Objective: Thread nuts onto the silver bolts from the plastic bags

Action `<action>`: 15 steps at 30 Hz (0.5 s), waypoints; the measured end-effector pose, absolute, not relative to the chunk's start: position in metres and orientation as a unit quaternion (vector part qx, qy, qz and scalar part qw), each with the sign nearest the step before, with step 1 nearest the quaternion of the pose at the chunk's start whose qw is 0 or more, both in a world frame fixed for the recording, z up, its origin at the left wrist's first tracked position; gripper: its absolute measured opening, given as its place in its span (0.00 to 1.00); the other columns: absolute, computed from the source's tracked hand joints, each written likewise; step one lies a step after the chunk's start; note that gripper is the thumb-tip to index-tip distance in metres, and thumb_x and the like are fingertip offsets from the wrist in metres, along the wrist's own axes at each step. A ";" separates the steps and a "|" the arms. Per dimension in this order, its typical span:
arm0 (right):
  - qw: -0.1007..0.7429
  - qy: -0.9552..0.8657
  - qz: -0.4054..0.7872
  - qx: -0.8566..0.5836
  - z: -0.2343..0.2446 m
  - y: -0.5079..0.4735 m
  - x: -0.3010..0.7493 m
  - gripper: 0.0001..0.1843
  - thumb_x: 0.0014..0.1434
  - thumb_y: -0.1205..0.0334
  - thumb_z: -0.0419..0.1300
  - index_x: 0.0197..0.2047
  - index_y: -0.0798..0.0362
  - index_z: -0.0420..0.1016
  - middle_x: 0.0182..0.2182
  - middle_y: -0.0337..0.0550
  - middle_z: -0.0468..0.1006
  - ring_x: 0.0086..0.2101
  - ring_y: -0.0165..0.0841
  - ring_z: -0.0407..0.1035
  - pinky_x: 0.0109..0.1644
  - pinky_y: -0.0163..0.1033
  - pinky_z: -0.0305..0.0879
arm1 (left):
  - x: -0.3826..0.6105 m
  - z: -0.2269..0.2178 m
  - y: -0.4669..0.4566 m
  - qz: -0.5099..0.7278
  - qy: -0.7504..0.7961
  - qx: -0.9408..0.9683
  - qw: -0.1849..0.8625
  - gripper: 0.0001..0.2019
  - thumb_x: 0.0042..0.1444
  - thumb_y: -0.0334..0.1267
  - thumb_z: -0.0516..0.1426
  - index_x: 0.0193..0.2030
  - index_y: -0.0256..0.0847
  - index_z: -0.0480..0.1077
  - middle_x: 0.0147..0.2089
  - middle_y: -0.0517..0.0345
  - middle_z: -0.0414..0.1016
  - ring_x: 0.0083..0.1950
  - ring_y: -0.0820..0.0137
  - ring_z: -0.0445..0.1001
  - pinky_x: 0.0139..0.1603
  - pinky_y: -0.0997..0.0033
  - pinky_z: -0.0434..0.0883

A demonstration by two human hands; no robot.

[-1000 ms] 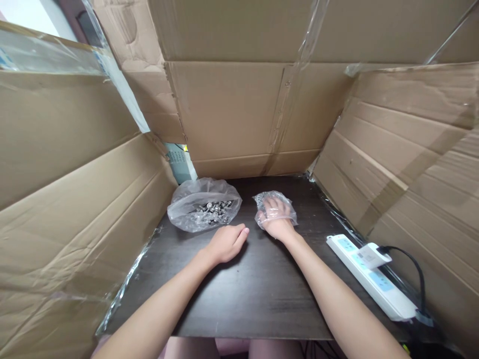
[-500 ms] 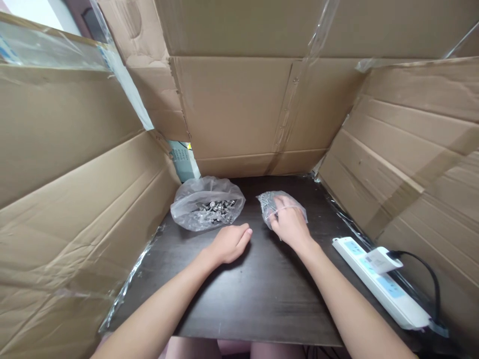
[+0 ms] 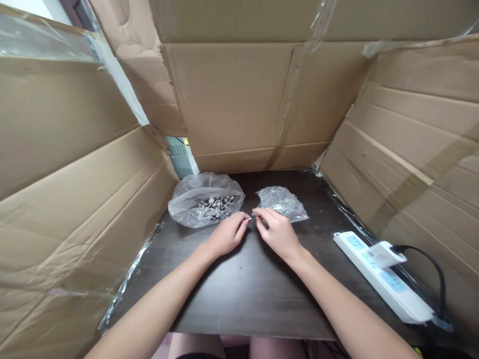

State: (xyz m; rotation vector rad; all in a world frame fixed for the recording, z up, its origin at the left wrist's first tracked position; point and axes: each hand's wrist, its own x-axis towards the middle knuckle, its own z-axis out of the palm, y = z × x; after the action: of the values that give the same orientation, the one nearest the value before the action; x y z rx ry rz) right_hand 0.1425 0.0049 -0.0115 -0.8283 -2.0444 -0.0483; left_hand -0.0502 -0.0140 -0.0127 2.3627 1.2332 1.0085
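In front of the bags, my left hand (image 3: 228,233) is closed in a pinch on a small screw (image 3: 248,218), whose pale metal end sticks out past the fingertips. Facing it, my right hand (image 3: 276,233) pinches a tiny metal piece (image 3: 254,214); its kind is too small to make out. A narrow gap separates the two sets of fingertips. Just beyond my left hand lies an open clear plastic bag (image 3: 187,199) with a heap of metal screws (image 3: 219,204) inside. Behind my right hand rests a smaller clear bag (image 3: 284,199) of small metal parts.
Cardboard walls (image 3: 239,99) close in the dark tabletop (image 3: 232,299) at the back and both sides. Along the right edge lies a white power strip (image 3: 385,279) with a plugged-in adapter (image 3: 385,254) and a black cable (image 3: 434,264).
My right hand has come out of the smaller bag and moved left to my left hand, now pinching a tiny piece. The screw's end now shows at my left fingertips.
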 end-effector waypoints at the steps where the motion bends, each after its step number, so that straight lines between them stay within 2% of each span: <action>1: 0.461 -0.823 -0.001 -0.332 -0.014 0.006 0.142 0.17 0.66 0.70 0.53 0.53 0.55 0.78 0.44 0.48 0.82 0.43 0.37 0.78 0.51 0.41 0.74 | -0.050 -0.013 -0.014 0.346 0.423 0.824 0.150 0.11 0.71 0.39 0.47 0.48 0.39 0.69 0.46 0.50 0.76 0.46 0.64 0.74 0.50 0.66 0.69; 4: 0.476 -0.819 0.049 -0.317 -0.016 0.007 0.141 0.18 0.66 0.68 0.55 0.55 0.54 0.78 0.43 0.48 0.83 0.42 0.36 0.78 0.51 0.42 0.75 | -0.051 -0.012 -0.014 0.335 0.425 0.826 0.160 0.11 0.71 0.39 0.48 0.50 0.40 0.69 0.47 0.50 0.77 0.45 0.63 0.75 0.49 0.66 0.69; 9: 0.479 -0.825 0.079 -0.291 -0.011 0.003 0.140 0.13 0.65 0.68 0.56 0.46 0.52 0.82 0.40 0.47 0.83 0.40 0.36 0.78 0.48 0.41 0.76 | -0.050 -0.011 -0.014 0.336 0.432 0.819 0.174 0.12 0.71 0.40 0.48 0.49 0.40 0.70 0.46 0.50 0.78 0.45 0.63 0.76 0.47 0.67 0.69; 15: 0.501 -0.826 0.082 -0.247 -0.005 -0.002 0.139 0.12 0.64 0.69 0.56 0.44 0.53 0.81 0.39 0.46 0.82 0.40 0.34 0.77 0.48 0.39 0.75 | -0.052 -0.009 -0.017 0.346 0.437 0.807 0.198 0.12 0.72 0.42 0.47 0.49 0.40 0.68 0.41 0.54 0.77 0.38 0.68 0.75 0.42 0.70 0.68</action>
State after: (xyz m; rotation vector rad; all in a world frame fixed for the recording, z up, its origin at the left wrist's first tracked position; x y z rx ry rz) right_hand 0.1391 -0.0018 -0.0050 -0.5964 -1.9960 0.1989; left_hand -0.0519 -0.0169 -0.0094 2.2575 1.2221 0.9688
